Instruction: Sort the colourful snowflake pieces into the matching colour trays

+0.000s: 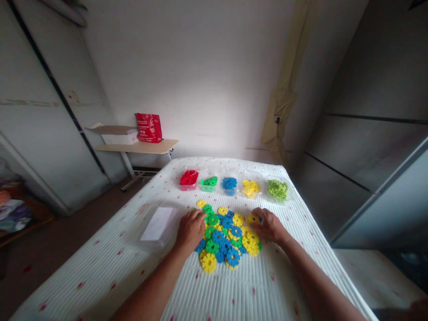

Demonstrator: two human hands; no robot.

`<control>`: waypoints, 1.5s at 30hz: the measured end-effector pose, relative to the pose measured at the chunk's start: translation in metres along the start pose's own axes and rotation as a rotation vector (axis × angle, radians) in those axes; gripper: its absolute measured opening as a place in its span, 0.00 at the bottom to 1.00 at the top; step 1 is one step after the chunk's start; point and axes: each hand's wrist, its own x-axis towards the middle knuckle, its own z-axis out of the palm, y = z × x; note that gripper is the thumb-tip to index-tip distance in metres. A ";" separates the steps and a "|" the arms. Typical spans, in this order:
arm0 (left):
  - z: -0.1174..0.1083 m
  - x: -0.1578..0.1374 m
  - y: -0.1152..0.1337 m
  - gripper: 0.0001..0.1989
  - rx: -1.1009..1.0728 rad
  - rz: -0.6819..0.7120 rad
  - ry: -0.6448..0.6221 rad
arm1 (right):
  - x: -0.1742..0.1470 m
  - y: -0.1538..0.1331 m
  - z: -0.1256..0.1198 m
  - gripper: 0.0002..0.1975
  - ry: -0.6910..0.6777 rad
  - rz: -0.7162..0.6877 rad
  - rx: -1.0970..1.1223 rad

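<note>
A loose pile of notched, flower-shaped plastic discs in blue (224,245), green (211,246) and yellow (209,263) lies spread on the bed. My left hand (191,226) rests against the pile's left edge, fingers bent and apart, with no piece visibly held. On the far right of the pile, my right hand (268,224) has thumb and fingers around a yellow disc (253,218). Behind the pile stands a row of clear tubs holding red pieces (189,177), green pieces (209,181), blue pieces (229,183), yellow pieces (250,187) and light green pieces (277,189).
A clear plastic box with a white label (158,224) lies left of my left hand. The white ribbed bedspread (254,290) has small red marks. Beyond the bed, a small table (147,148) carries a red bag (149,128) and a white box (119,137).
</note>
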 end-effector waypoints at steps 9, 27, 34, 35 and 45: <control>0.001 0.000 0.000 0.13 0.003 0.011 0.030 | -0.002 0.003 -0.007 0.15 0.058 -0.016 -0.061; 0.002 -0.001 0.000 0.13 0.005 0.006 0.036 | 0.021 -0.021 0.004 0.20 -0.037 -0.105 0.158; -0.002 -0.001 0.002 0.13 0.003 -0.004 0.017 | 0.042 -0.033 0.013 0.17 -0.269 -0.101 0.009; -0.002 -0.001 0.002 0.13 0.002 -0.005 0.017 | 0.043 -0.034 0.013 0.16 -0.272 -0.096 0.000; 0.003 -0.001 -0.001 0.13 -0.034 -0.020 0.015 | 0.060 -0.030 -0.025 0.10 0.002 -0.077 -0.129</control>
